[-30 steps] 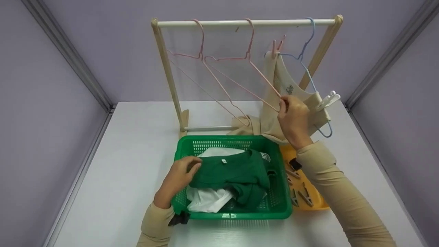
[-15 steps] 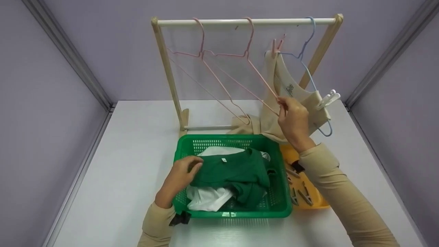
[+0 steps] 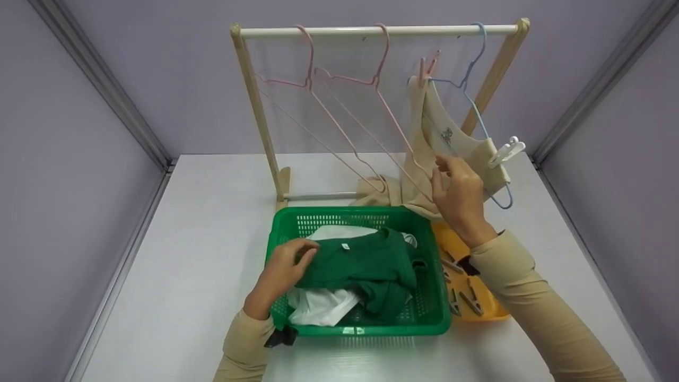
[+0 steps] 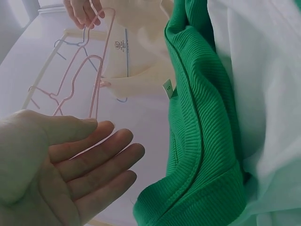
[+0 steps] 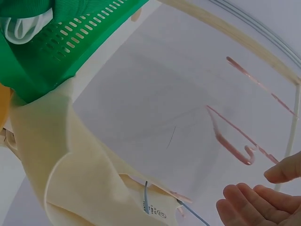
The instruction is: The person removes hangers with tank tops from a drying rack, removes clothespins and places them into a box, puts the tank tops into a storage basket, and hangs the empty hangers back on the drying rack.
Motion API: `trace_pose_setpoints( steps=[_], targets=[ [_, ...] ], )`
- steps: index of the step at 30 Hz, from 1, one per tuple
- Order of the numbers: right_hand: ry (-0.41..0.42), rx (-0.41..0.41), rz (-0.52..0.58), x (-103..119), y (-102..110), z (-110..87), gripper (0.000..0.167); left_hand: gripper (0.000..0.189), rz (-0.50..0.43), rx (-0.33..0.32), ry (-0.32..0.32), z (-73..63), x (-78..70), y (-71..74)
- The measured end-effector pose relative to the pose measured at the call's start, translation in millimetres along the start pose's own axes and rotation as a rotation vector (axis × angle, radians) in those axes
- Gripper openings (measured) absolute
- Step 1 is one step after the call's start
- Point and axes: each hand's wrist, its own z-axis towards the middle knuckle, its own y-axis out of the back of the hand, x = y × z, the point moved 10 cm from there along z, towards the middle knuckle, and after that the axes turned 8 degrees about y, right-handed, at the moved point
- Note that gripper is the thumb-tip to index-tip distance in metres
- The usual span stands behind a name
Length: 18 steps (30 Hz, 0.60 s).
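My right hand (image 3: 460,191) has its fingers apart from the lower end of the middle pink hanger (image 3: 390,116), which hangs from the rod. In the right wrist view, nothing lies between my right fingers (image 5: 247,207). Behind that hand a beige garment (image 3: 469,151) hangs on a blue hanger (image 3: 477,109), held by a pink clothespin (image 3: 426,71) and a white clothespin (image 3: 506,152). My left hand (image 3: 286,268) hovers loosely over the left side of the green garment (image 3: 366,265); the left wrist view shows its palm bare beside the ribbed green cloth (image 4: 202,136).
The green basket (image 3: 371,331) also holds a white garment (image 3: 323,307). Right of it, an orange tray (image 3: 496,310) carries several clothespins (image 3: 469,303), partly under my right forearm. Another pink hanger (image 3: 334,124) hangs at the left of the wooden rack (image 3: 260,116).
My right hand has let go of the middle pink hanger and drawn slightly right and down; the hanger's lower end has swung down. The left hand has shifted only slightly.
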Motion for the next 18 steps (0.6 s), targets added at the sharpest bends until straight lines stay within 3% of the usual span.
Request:
trace_pose_setpoints(
  steps=[14, 18],
  targets=[
    [0.058, -0.044, -0.018, 5.6, 21.2, -15.8, 0.021, 0.019, -0.004, -0.011, -0.031, 3.6, -7.0, -1.1],
    [0.084, -0.108, -0.037, 7.2, 35.0, -18.0, 0.015, 0.019, -0.003, -0.006, -0.033, 3.8, -8.6, -1.3]
  ],
)
